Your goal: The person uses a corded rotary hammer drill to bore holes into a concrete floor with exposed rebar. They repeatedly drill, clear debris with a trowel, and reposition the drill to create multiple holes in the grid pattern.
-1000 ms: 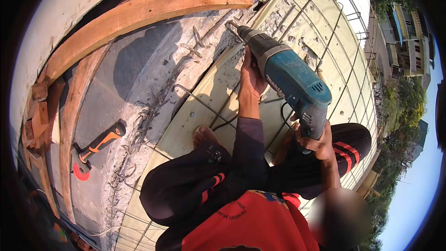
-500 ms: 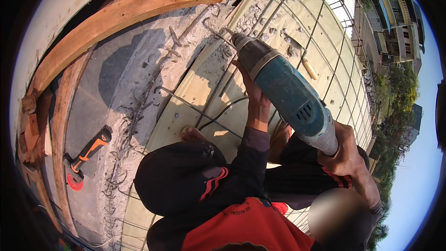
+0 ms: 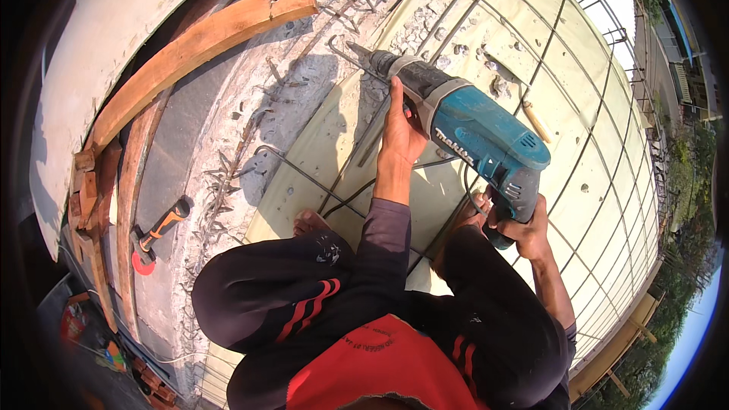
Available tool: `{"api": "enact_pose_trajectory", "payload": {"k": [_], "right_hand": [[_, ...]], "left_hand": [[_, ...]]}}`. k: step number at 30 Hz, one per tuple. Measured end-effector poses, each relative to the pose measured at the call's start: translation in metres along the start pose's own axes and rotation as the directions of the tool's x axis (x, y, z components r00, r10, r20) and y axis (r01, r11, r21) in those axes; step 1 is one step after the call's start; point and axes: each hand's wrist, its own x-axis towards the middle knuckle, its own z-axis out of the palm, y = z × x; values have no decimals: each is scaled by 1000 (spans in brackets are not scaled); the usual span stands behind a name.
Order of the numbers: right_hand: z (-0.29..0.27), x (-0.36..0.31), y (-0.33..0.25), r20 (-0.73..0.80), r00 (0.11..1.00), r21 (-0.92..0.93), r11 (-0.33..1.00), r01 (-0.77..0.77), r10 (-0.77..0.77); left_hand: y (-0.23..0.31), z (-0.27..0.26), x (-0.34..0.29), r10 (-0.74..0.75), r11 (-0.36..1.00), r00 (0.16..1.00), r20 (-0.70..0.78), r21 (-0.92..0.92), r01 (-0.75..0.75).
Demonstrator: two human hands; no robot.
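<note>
A teal and black rotary hammer lies slantwise in front of me, its side turned into view. My left hand is closed around its front part, just behind the black nose; the exact hold is partly hidden by the fingers. My right hand wraps the rear grip, beside my right knee. From the nose a pointed bit reaches to the rough concrete edge, by a hooked steel bar; whether it touches cannot be made out.
Crossing rebar covers a pale yellow sheet strewn with concrete rubble. A curved timber lies at the left, above an orange-and-black-handled hammer. A black cable runs near my bare feet. A wooden-handled tool lies on the sheet.
The rotary hammer's rear has come down away from the view and its side now shows. My right hand has lowered with it. Both hands keep hold; the view has shifted.
</note>
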Motion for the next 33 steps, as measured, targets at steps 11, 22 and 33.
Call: {"api": "enact_pose_trajectory", "payload": {"k": [11, 22, 33], "right_hand": [[3, 11, -34, -151, 980, 255, 963, -88, 129], [-5, 62, -86, 17, 997, 497, 864, -79, 81], [-115, 100, 35, 207, 977, 556, 828, -74, -51]], "left_hand": [[3, 38, 33, 6, 990, 989, -151, 140, 15], [33, 69, 58, -6, 982, 991, -132, 184, 31], [-28, 31, 77, -57, 955, 959, -279, 266, 134]]}}
